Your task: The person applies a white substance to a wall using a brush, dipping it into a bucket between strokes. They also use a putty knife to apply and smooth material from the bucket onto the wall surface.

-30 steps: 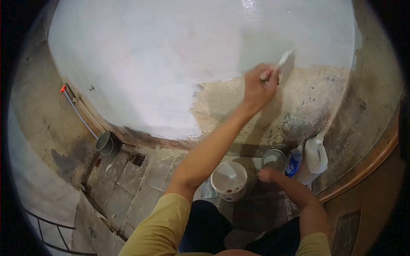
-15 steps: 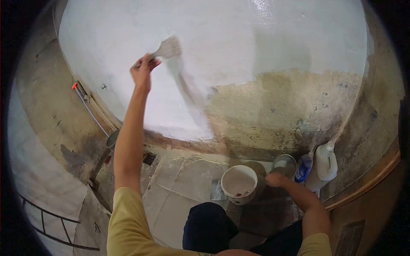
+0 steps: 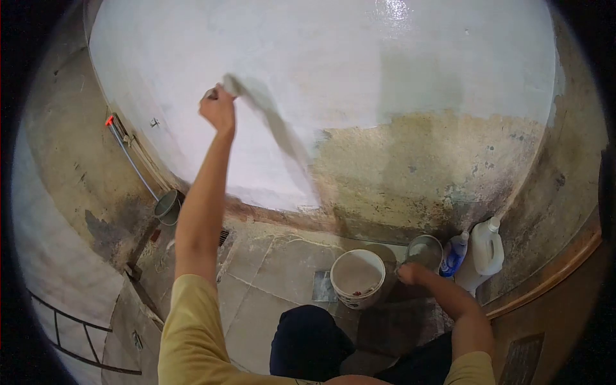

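My left hand [image 3: 220, 109] is raised against the wall, its fingers wrapped round a wide paintbrush [image 3: 231, 85]. The brush is seen nearly edge-on, close to the white-coated part of the wall [image 3: 269, 147]. Lower right, my right hand [image 3: 412, 274] is closed beside a grey pail [image 3: 426, 249]; what its fingers grip is hidden. Left of that hand stands a white bucket [image 3: 358, 277] holding a pale liquid.
A blue bottle [image 3: 454, 255] and a white jug [image 3: 486, 247] stand by the wall at right. On the left are a dark pail [image 3: 169, 207] and a red-ended pole [image 3: 133, 159]. The lower wall [image 3: 410, 167] is bare and stained. Grey tiles [image 3: 256, 314] cover the floor.
My left hand has turned and the paintbrush has come lower and to the left, from flat view to nearly edge-on. My right hand stays by the grey pail.
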{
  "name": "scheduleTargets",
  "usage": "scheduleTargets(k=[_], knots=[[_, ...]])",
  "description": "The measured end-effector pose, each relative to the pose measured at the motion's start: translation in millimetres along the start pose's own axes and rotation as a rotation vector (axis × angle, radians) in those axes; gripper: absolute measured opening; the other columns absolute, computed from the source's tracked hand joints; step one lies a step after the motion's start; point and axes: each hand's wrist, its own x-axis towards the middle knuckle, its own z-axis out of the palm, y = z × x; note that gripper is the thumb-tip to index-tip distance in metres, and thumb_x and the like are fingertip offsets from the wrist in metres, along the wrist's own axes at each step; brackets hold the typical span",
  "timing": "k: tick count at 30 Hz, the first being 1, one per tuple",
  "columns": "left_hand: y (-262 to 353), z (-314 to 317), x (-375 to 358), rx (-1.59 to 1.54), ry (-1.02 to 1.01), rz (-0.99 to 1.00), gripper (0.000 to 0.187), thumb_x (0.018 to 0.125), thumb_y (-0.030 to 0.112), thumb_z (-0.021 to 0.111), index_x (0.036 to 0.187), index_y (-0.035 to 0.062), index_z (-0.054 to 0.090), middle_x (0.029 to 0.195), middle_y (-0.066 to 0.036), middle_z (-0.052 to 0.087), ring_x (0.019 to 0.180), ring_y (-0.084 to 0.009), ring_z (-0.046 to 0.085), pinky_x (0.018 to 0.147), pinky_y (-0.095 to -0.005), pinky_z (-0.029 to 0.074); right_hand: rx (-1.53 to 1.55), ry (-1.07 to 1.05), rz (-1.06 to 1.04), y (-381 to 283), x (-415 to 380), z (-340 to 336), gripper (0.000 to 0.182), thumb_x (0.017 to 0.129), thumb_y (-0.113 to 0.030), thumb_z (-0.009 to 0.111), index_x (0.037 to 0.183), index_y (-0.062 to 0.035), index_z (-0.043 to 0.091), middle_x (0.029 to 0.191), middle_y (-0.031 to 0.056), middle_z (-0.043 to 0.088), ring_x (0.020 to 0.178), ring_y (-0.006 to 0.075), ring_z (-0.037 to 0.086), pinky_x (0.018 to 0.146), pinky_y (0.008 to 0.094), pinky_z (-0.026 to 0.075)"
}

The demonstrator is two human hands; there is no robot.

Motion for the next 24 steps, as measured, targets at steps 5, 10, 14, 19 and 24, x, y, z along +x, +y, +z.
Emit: scheduleTargets(k=[5,10,14,19,24], knots=[[109,42,-78,-0.241,-0.048,0.181,0.008,0.081,0.006,0.063,0.081,-0.0013,0.067,0.08,-0.013,0.067,0.063,-0.0188,0.062,0.058,-0.0323,0.049,0.001,-0.045,0.055,-1,4,-5,0.027,0.082,-0.024,0.054,0.091,-0.0028,0.068,0.096,0.0189,0.068,0.091,0.0389,0.065,0.079,0.0476,0.053],[223,81,-175,-0.504,-0.197,0.444,0.005,0.08,0.001,0.061,0.082,0.0033,0.057,0.078,-0.017,0.057,0.064,-0.0349,0.058,0.057,-0.0418,0.049,-0.016,-0.066,0.03,-8,5,-24,0.027,0.083,-0.023,0.053,0.09,-0.0024,0.069,0.093,0.0198,0.068,0.089,0.0393,0.065,0.079,0.0477,0.053],[303,73,-228,-0.745,-0.426,0.238,0.004,0.082,0.004,0.064,0.084,0.0013,0.063,0.075,-0.015,0.061,0.064,-0.0265,0.063,0.056,-0.0357,0.051,-0.017,0.072,-0.004,-6,4,-21,0.028,0.084,-0.024,0.052,0.088,-0.002,0.069,0.092,0.02,0.068,0.088,0.0385,0.065,0.078,0.0477,0.053],[277,90,-225,-1.061,-0.768,-0.143,0.019,0.091,0.013,0.062,0.093,-0.0056,0.067,0.076,-0.009,0.067,0.065,-0.0165,0.066,0.062,-0.0291,0.057,0.058,0.135,0.028,-19,-25,-52,0.029,0.085,-0.025,0.052,0.088,-0.0013,0.069,0.089,0.0208,0.067,0.086,0.0388,0.066,0.078,0.0482,0.053],[149,62,-168,-1.002,-0.633,-0.398,0.035,0.092,0.029,0.063,0.094,-0.0063,0.065,0.08,-0.012,0.066,0.069,-0.0193,0.067,0.068,-0.0317,0.057,0.07,0.105,0.04,-3,-25,-26,0.03,0.084,-0.026,0.052,0.086,-0.0013,0.069,0.089,0.0223,0.067,0.085,0.0391,0.065,0.077,0.0483,0.053]])
